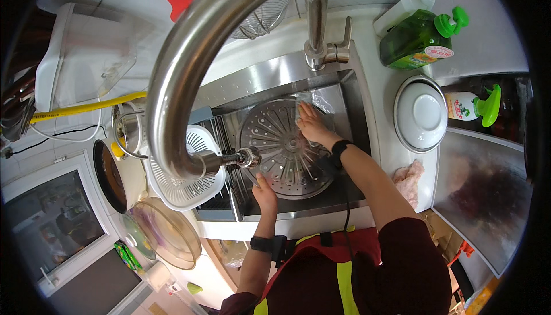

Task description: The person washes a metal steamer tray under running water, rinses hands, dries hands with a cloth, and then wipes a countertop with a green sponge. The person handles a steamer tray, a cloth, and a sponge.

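Note:
A round perforated metal steamer plate (280,142) lies tilted in the stainless steel sink (353,117), wet and shiny. My left hand (264,196) grips its near left rim, with the thumb on top and the other fingers mostly hidden below. Palm down, my right hand (312,123) presses on the plate's upper right part. Beneath its fingers shows the edge of a pale, thin cloth-like piece (298,110), mostly covered by the hand. The faucet's spray head (249,158) hangs over the plate's left edge; no water stream is visible.
The large curved faucet (172,78) arches across the sink's left side. A white colander (193,185) rests over the sink's left end. Right of the sink stand a green soap bottle (409,41), stacked bowls (422,112) and a pink rag (409,181). Glass lids (168,233) lean at left.

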`<control>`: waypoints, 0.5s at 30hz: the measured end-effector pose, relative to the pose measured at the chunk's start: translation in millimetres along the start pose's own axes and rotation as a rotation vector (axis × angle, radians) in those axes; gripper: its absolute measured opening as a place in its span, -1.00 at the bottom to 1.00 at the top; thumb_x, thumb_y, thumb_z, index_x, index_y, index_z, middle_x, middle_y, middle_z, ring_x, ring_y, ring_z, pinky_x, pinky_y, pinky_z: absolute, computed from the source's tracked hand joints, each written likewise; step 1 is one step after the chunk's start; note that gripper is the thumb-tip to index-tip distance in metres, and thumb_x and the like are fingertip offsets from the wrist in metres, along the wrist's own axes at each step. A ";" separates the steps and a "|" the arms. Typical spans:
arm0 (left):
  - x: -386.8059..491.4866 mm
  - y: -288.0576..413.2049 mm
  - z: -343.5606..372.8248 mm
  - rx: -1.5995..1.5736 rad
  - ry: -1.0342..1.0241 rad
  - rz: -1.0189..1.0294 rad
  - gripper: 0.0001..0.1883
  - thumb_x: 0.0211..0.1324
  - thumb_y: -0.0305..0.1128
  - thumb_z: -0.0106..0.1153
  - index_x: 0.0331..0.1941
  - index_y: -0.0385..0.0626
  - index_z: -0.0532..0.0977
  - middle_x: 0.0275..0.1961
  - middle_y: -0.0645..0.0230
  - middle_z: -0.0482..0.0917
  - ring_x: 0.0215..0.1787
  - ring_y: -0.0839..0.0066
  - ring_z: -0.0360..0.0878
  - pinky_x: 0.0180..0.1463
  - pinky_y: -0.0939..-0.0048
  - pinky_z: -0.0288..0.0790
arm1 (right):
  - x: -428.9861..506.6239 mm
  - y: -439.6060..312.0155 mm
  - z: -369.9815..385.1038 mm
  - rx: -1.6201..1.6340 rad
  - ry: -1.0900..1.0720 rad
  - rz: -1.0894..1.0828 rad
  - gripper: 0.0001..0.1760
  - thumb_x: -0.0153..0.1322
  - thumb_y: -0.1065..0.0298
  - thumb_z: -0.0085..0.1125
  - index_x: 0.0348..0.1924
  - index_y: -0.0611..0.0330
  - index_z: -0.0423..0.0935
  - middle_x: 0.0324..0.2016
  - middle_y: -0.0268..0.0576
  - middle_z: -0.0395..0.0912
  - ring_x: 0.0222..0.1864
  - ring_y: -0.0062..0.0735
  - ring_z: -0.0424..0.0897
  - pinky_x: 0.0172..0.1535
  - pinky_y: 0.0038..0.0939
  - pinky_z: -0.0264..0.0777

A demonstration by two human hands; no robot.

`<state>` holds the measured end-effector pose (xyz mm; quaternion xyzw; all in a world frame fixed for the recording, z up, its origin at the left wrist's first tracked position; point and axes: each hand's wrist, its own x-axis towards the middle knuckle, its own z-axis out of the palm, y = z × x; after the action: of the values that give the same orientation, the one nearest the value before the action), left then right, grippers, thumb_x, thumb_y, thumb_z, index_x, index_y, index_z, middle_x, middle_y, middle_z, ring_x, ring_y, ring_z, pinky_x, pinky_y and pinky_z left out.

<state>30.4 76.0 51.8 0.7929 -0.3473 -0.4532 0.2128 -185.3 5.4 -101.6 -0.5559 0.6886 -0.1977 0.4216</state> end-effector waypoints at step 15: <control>14.5 37.3 -36.2 -0.408 -0.401 -0.283 -0.61 0.31 -0.18 -0.15 0.01 -0.25 0.36 -0.08 0.24 0.57 -0.26 0.42 0.63 -0.34 0.48 0.54 | -205.7 -120.4 -46.4 0.013 -0.028 -0.587 -0.37 0.34 0.24 0.10 0.17 0.47 0.23 0.24 0.19 0.14 0.27 0.10 0.18 0.26 -0.07 0.11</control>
<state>53.5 41.1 85.9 0.6692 -0.1705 -0.6858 0.2297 -144.9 151.4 88.1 -0.7313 0.4912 -0.3078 0.3595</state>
